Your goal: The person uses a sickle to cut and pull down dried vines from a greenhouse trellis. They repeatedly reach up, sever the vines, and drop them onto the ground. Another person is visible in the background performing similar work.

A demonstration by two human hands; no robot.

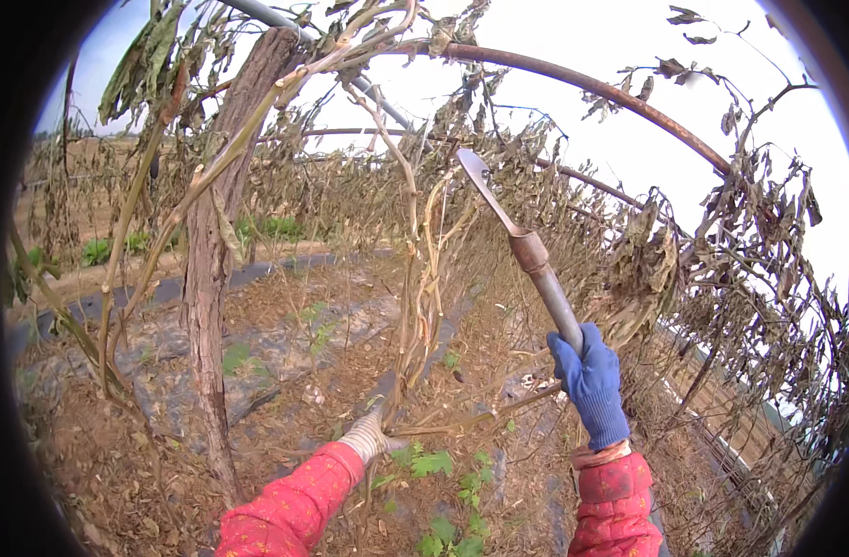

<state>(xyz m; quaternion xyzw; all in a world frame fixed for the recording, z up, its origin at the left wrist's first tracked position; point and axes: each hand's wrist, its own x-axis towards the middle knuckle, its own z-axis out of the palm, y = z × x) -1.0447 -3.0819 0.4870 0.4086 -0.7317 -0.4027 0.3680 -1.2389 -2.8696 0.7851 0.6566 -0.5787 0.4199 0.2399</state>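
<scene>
My right hand (pixel 589 376), in a blue knit glove, is closed around the pipe-like handle of a hooked cutting tool (pixel 494 202). Its metal blade points up and to the left, near the upper part of a dry plant. My left hand (pixel 369 435), in a pale striped glove, is at the base of the dry branching stems (pixel 414 334). The fingers are partly hidden, so whether they grip a stem cannot be told. Cut ends show on several of the stems.
A rough wooden post (pixel 209 306) leans at the left beside thick bare branches (pixel 223 157). A rusty curved pipe (pixel 570 73) arches overhead. Withered vines (pixel 640 257) hang at the right. Green leafy plants (pixel 431 463), dry litter and dark ground sheeting (pixel 243 275) lie below.
</scene>
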